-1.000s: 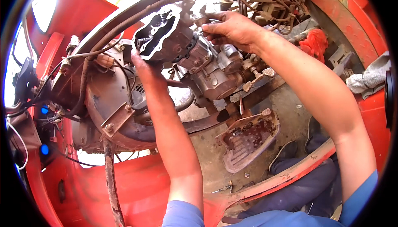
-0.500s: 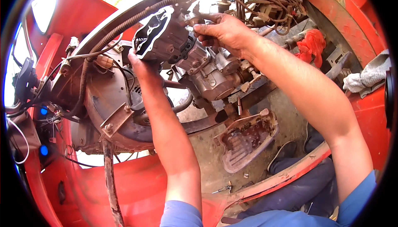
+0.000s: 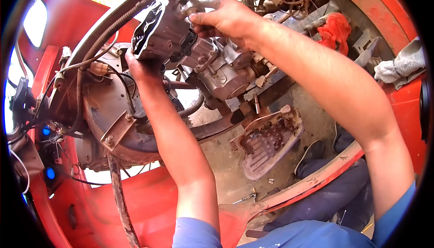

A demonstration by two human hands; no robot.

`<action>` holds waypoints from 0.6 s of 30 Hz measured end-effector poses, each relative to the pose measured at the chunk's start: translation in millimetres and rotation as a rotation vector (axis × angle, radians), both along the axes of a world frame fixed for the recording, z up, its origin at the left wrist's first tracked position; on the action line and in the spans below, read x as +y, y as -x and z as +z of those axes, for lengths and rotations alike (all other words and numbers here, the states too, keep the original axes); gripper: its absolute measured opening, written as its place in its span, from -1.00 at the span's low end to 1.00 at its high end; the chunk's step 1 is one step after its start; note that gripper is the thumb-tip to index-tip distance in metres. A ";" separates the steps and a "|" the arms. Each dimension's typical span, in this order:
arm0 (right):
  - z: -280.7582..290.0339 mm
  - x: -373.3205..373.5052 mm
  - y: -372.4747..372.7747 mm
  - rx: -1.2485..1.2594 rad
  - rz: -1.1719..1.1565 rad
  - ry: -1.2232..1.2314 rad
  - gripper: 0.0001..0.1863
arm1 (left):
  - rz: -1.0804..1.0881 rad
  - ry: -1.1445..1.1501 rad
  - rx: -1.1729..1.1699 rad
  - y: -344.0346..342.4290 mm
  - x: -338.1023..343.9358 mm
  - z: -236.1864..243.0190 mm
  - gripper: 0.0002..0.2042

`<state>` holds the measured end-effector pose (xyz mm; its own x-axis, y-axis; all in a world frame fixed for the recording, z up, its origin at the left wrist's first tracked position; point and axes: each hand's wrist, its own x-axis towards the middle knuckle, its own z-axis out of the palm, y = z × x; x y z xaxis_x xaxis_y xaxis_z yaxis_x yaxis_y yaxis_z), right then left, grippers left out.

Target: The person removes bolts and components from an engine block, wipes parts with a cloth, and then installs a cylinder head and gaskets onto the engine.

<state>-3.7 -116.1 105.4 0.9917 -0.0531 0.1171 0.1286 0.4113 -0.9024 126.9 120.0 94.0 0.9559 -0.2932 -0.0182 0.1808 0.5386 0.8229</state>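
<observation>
Both my hands are on the engine (image 3: 226,73). My left hand (image 3: 142,67) cups the cylinder (image 3: 160,33) from below, fingers wrapped on it. My right hand (image 3: 226,19) pinches a fitting (image 3: 192,9) above it. The cylinder's long axis tilts up-left from the engine; the left hand is nearer.

Bright daylight, blown-out glare top left, fisheye-bent edges, dark vignette corners

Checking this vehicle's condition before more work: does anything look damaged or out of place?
Yes. The footrest plate below the engine is rusty and dirt-caked, and a red rag lies stuffed among the parts at upper right.
</observation>
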 end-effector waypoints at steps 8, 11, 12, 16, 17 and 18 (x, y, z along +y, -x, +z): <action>-20.5 -17.8 0.9 0.072 0.008 0.076 -0.80 | 0.103 -0.270 -0.063 2.1 -6.7 -12.3 -0.36; -21.8 -15.1 1.3 0.088 -0.010 0.124 -0.78 | 0.168 -0.366 -0.049 8.1 -5.4 -12.7 -0.34; -21.3 -14.9 1.1 0.094 -0.007 0.137 -0.78 | 0.192 -0.384 -0.065 11.2 -5.0 -14.0 -0.33; -17.8 -13.6 -2.2 0.122 -0.016 0.163 -0.64 | 0.019 -0.193 -0.003 18.7 -8.8 -20.4 -0.25; -15.6 -13.4 -4.7 0.153 -0.028 0.195 -0.62 | 0.033 -0.204 0.002 21.9 -8.8 -23.1 -0.28; -14.6 -14.1 -5.5 0.120 -0.034 0.234 -0.53 | 0.019 -0.174 0.005 19.9 -9.0 -21.0 -0.29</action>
